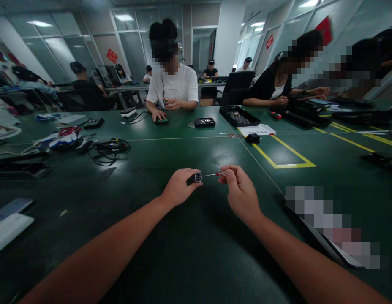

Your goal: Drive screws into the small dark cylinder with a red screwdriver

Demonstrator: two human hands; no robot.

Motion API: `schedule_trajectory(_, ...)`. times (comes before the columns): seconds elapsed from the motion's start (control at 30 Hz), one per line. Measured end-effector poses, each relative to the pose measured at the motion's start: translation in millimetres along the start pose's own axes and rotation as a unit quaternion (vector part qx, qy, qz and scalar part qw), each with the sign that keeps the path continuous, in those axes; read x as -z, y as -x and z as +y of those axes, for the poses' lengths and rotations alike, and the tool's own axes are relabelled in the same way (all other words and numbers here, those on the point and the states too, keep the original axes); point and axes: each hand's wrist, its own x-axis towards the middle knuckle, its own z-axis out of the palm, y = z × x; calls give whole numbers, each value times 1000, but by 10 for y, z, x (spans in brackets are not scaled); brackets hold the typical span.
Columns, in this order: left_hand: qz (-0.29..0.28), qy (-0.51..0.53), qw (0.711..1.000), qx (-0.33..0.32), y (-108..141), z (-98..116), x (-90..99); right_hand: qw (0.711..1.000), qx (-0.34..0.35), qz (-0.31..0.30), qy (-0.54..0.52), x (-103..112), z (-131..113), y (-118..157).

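My left hand (180,185) is closed around a small dark cylindrical part (197,177), whose round end with a pale metallic rim faces toward me. Between the fingers of my right hand (238,185) is a screwdriver (219,174) with a red-and-clear handle. Its thin metal shaft points left, and the tip reaches the rim of the cylinder; whether it goes inside I cannot tell. Both hands are held above the green table (189,261), near its middle.
Coiled black cables (110,150) lie to the left. A black tray of small metal parts (238,116) stands far right of centre, beside a small black block (252,138) and yellow tape (294,165). A person in a white shirt (180,86) works across the table. A clipboard (322,240) lies right.
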Motion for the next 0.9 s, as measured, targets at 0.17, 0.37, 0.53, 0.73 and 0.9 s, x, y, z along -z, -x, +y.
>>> schedule_trajectory(0.17,3,-3,1000,17,-16,-88,42,967,-159,17,-199,52,208,-187)
schedule_trajectory(0.37,-8,-2,999,42,-9,-114,65,973,-131,49,-185,26,201,-182)
schedule_trajectory(0.53,-10,1,999,32,-4,-71,58,989,-78,20,-126,-27,137,-103)
schedule_trajectory(0.73,-5,-18,1000,1,-6,-81,20,994,-48,-2,-96,-15,152,-64)
schedule_trajectory(0.9,-16,-32,999,-22,-11,-82,14,998,-19,-7,-60,-5,72,-37)
